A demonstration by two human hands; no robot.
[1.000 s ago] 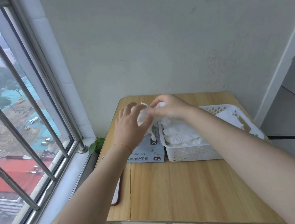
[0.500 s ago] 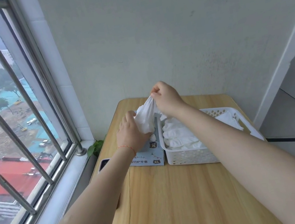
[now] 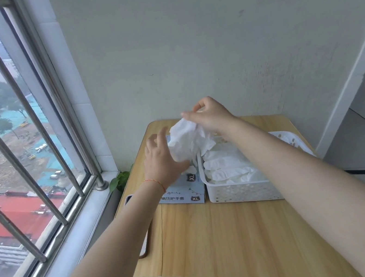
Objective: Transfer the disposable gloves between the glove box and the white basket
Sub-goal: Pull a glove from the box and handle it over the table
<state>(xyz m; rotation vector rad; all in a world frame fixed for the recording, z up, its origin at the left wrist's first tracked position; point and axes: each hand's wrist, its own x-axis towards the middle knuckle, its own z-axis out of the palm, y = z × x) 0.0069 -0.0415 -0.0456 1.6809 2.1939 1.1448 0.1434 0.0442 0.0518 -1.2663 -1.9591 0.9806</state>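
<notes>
Our right grip (image 3: pixel 207 117) pinches a crumpled glove (image 3: pixel 188 141) above the glove box (image 3: pixel 185 190), left grip (image 3: pixel 160 159) spread; a snag could drag extra gloves out.

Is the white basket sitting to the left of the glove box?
No, the basket sits right of the glove box.

Your glove box (image 3: pixel 185 190) is the only thing carrying print you can read. On its pale top face you see "XL" in a dark rounded badge, turned sideways. On the near face a second "XL" badge sits at the lower right corner, and to its left runs a line of bold Chinese characters, 防护手套, with its first character cut off by your left forearm. The small line above it is too fine to read.
</notes>
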